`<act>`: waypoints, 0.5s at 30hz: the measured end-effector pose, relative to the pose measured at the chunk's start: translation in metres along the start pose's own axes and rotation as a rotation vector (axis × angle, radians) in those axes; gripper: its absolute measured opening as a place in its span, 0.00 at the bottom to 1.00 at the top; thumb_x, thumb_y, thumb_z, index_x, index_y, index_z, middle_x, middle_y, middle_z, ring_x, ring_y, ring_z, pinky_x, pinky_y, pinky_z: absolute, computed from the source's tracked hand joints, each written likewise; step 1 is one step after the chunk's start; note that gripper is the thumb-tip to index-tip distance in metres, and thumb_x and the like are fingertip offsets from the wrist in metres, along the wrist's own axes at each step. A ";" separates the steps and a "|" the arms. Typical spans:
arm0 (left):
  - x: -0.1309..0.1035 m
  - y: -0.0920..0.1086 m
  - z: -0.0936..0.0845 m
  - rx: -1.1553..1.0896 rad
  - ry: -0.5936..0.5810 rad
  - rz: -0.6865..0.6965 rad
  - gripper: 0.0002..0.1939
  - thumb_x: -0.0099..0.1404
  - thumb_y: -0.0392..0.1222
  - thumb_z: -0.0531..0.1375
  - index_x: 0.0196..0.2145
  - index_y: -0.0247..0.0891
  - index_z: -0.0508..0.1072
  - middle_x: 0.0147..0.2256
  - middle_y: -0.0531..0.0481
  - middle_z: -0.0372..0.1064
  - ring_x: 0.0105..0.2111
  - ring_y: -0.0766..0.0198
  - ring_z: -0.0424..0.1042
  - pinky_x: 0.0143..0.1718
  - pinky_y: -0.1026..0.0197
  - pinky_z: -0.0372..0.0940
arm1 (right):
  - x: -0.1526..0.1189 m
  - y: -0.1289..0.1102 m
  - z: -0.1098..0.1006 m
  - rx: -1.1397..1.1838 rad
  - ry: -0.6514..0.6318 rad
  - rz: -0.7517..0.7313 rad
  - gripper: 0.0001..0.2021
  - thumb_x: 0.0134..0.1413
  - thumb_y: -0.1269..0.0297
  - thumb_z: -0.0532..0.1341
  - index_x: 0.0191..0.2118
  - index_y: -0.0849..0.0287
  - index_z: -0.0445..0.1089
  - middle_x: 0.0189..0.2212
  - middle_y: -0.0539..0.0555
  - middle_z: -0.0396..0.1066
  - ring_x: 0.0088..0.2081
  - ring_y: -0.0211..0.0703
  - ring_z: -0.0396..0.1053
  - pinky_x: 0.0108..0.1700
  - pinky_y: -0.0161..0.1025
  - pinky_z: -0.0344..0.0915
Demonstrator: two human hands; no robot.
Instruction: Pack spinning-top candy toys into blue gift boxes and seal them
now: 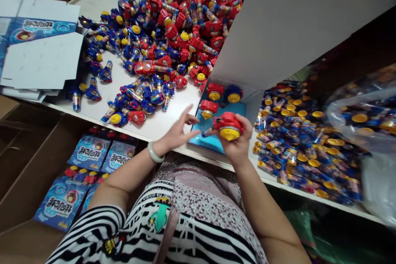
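My right hand (239, 144) grips a red toy with a yellow round base (229, 126), held above the near part of a blue display box (198, 140). Empty and with its fingers apart, my left hand (179, 132) hovers at the box's left edge. Inside the box sit two red toys (209, 108) and one dark blue toy (234, 94), each with a yellow round part facing up. The box's tall white lid (266, 29) stands raised behind them.
Red and blue toys (167, 33) are heaped across the table's back and left. Flattened printed cartons (43, 62) lie far left. Yellow-capped tubes (297, 140) and a clear plastic bag (349, 107) are at right. Filled blue boxes (62, 202) sit in a cardboard carton (34, 169) below.
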State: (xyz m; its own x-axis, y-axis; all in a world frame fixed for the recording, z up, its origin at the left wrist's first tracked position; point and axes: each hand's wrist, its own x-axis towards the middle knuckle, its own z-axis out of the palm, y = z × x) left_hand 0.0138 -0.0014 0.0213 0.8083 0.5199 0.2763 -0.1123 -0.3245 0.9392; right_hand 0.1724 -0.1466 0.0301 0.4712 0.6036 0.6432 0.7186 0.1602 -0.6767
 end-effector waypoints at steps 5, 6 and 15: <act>0.046 -0.016 -0.019 0.306 -0.019 0.165 0.24 0.67 0.47 0.62 0.60 0.44 0.68 0.45 0.44 0.66 0.44 0.58 0.67 0.48 0.55 0.66 | -0.005 0.041 0.008 -0.032 -0.011 -0.111 0.31 0.52 0.61 0.69 0.61 0.46 0.58 0.49 0.55 0.69 0.45 0.49 0.73 0.47 0.50 0.73; 0.056 -0.018 -0.017 0.327 -0.059 0.206 0.21 0.68 0.45 0.61 0.58 0.43 0.70 0.44 0.44 0.65 0.44 0.58 0.67 0.48 0.55 0.65 | -0.007 0.045 0.012 -0.034 0.001 -0.127 0.31 0.53 0.62 0.68 0.60 0.45 0.58 0.49 0.54 0.70 0.45 0.49 0.73 0.47 0.51 0.73; 0.093 -0.031 -0.002 0.240 -0.089 0.295 0.16 0.71 0.42 0.57 0.53 0.42 0.76 0.40 0.45 0.62 0.42 0.58 0.67 0.46 0.57 0.65 | -0.009 0.044 0.027 -0.032 -0.209 -0.105 0.28 0.54 0.71 0.60 0.61 0.45 0.62 0.48 0.55 0.70 0.46 0.48 0.72 0.48 0.50 0.72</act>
State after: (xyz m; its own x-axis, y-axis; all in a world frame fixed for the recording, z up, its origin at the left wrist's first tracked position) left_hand 0.0911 0.0585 0.0185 0.8098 0.3090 0.4988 -0.2177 -0.6313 0.7444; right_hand 0.1858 -0.1241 -0.0154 0.2792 0.7342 0.6188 0.7752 0.2079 -0.5965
